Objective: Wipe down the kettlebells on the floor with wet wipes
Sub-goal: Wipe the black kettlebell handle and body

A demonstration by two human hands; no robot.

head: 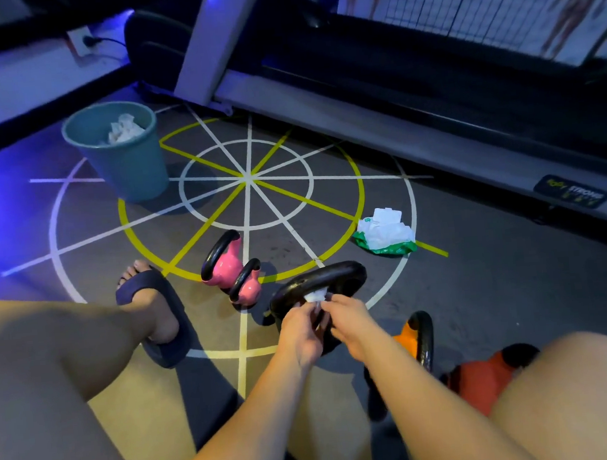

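Note:
A black kettlebell sits on the floor just in front of me, its handle arching away. My left hand and my right hand meet over it, both pinching a small white wet wipe against the handle. Most of the kettlebell's body is hidden under my hands. Two pink kettlebells with black handles stand side by side to the left. An orange kettlebell and a red one lie by my right leg. A green and white pack of wet wipes lies open on the floor to the right.
A teal bin holding crumpled wipes stands at the back left. A treadmill runs along the back and right. My left foot in a dark slide rests beside the pink kettlebells. White and yellow lines mark the floor.

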